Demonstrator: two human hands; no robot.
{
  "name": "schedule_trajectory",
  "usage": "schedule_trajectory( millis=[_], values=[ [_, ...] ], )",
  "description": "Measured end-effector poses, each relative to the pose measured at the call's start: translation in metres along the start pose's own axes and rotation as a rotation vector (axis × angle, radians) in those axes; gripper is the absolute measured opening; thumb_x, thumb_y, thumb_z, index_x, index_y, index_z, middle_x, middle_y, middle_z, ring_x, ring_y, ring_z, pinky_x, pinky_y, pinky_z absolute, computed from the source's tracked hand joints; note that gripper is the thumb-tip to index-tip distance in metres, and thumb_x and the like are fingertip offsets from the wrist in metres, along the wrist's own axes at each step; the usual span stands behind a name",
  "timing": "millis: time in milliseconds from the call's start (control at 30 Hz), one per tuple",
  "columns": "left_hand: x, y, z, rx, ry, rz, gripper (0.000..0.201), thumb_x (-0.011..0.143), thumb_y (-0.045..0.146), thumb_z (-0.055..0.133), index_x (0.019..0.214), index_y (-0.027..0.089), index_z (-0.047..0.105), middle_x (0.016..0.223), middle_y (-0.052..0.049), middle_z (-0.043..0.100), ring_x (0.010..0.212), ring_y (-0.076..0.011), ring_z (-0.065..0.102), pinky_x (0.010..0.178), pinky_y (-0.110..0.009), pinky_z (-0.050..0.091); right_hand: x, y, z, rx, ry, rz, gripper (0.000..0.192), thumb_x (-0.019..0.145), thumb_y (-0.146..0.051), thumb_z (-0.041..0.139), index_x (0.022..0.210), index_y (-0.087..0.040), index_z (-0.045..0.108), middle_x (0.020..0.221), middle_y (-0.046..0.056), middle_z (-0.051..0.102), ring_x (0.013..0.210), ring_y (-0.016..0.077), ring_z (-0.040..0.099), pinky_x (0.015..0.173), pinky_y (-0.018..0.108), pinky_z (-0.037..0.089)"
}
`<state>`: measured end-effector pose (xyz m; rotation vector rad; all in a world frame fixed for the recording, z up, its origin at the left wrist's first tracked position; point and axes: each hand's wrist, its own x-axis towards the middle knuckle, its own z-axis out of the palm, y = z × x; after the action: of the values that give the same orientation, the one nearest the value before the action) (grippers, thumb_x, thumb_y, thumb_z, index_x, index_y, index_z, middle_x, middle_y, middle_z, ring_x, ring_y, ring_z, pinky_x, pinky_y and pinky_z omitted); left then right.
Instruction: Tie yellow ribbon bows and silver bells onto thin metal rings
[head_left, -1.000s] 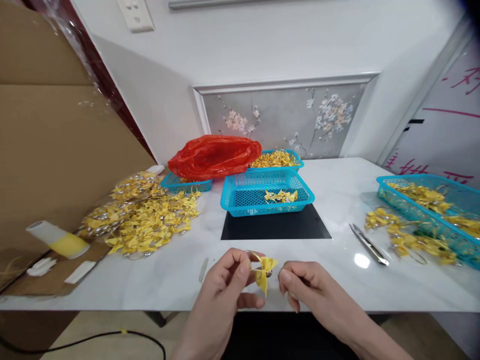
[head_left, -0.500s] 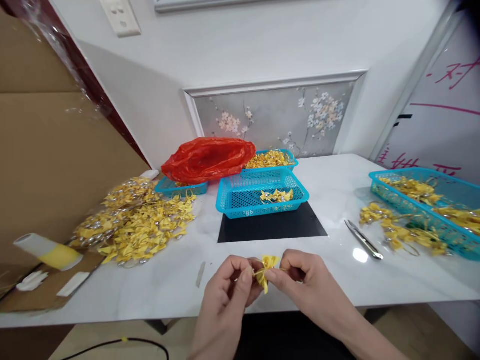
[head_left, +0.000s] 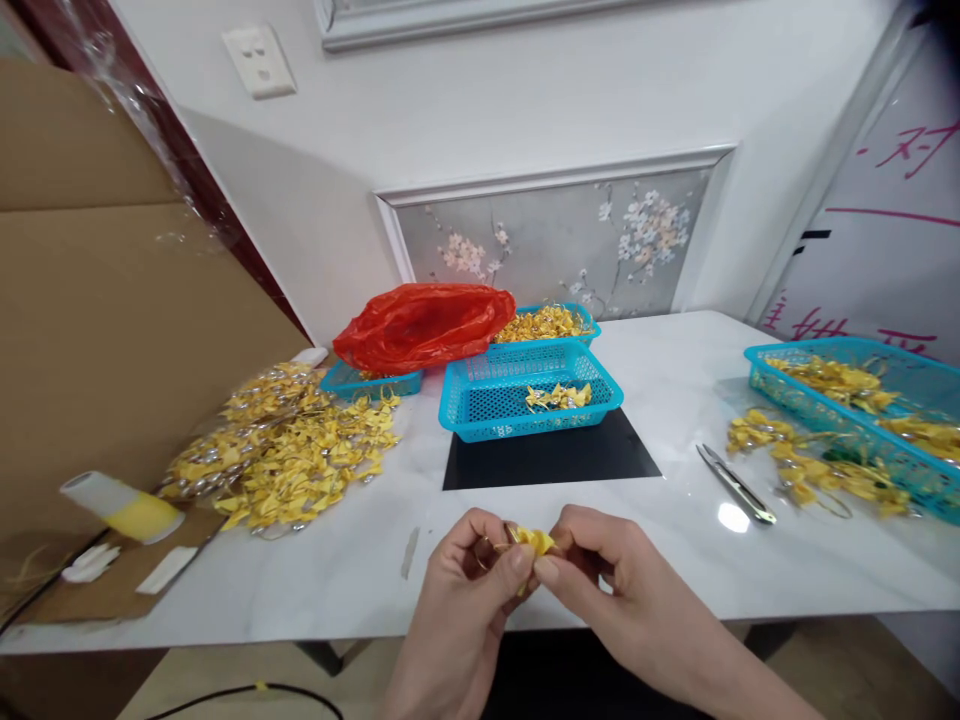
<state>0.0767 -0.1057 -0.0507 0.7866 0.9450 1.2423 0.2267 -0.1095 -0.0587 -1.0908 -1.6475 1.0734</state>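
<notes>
Two hands at the near edge: left hand (head_left: pixel 469 580), right hand (head_left: pixel 600 580). One small yellow folded piece (head_left: pixel 534 541) pinched between them.

Four turquoise baskets in all: one middle basket (head_left: pixel 480 400), one rear basket (head_left: pixel 585 318) heaped with yellow pieces, one left basket (head_left: pixel 341 381) partly under the bag, one right basket (head_left: pixel 892 355) at the table's far side.

One red plastic bag (head_left: pixel 424 325). One black mat (head_left: pixel 551 455). One pair of metal snips (head_left: pixel 736 484).

Two loose heaps of yellow pieces: a large left heap (head_left: pixel 285 450), a smaller right heap (head_left: pixel 810 465). Pieces in heaps and baskets too many and too tangled to count.

One wall socket (head_left: pixel 259 60). One white and yellow tube (head_left: pixel 120 505). One cardboard sheet (head_left: pixel 112 300).
</notes>
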Motion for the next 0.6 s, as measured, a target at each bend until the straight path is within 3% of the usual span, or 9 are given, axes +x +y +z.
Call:
schedule_trajectory(
  millis=[133, 233, 400, 600],
  values=[
    [0.002, -0.002, -0.003, 0.039, 0.048, 0.059, 0.030, 0.065, 0.020, 0.087, 0.064, 0.018, 0.057, 0.065, 0.004, 0.066, 0.059, -0.0085, 0.059, 0.057, -0.017, 0.051, -0.003, 0.000, -0.005, -0.026, -0.038, -0.034, 0.027, 0.096, -0.033, 0.047, 0.076, -0.019, 0.059, 0.070, -0.001, 0.052, 0.062, 0.0120, 0.045, 0.054, 0.024, 0.034],
    [0.003, -0.004, -0.003, 0.079, 0.107, 0.150, 0.027, 0.067, 0.018, 0.085, 0.065, 0.019, 0.058, 0.066, 0.005, 0.068, 0.059, -0.0084, 0.061, 0.059, -0.017, 0.052, -0.006, 0.003, -0.002, -0.142, 0.031, -0.148, 0.031, 0.097, -0.029, 0.045, 0.069, -0.019, 0.052, 0.066, -0.001, 0.047, 0.060, 0.0121, 0.045, 0.055, 0.025, 0.033],
    [0.002, -0.004, -0.002, 0.127, 0.157, 0.234, 0.025, 0.066, 0.015, 0.084, 0.064, 0.018, 0.060, 0.065, 0.005, 0.069, 0.057, -0.0095, 0.063, 0.059, -0.019, 0.054, -0.007, 0.001, 0.001, -0.224, 0.030, -0.318, 0.030, 0.096, -0.020, 0.041, 0.066, -0.020, 0.044, 0.063, -0.001, 0.043, 0.058, 0.0124, 0.047, 0.053, 0.024, 0.034],
    [0.005, -0.009, -0.004, 0.160, 0.186, 0.298, 0.022, 0.067, 0.015, 0.083, 0.063, 0.018, 0.061, 0.065, 0.005, 0.068, 0.058, -0.0099, 0.065, 0.059, -0.019, 0.055, -0.011, 0.004, 0.000, -0.246, 0.064, -0.398, 0.028, 0.097, -0.016, 0.041, 0.069, -0.019, 0.044, 0.065, -0.001, 0.043, 0.058, 0.0111, 0.047, 0.052, 0.022, 0.035]
  ],
)
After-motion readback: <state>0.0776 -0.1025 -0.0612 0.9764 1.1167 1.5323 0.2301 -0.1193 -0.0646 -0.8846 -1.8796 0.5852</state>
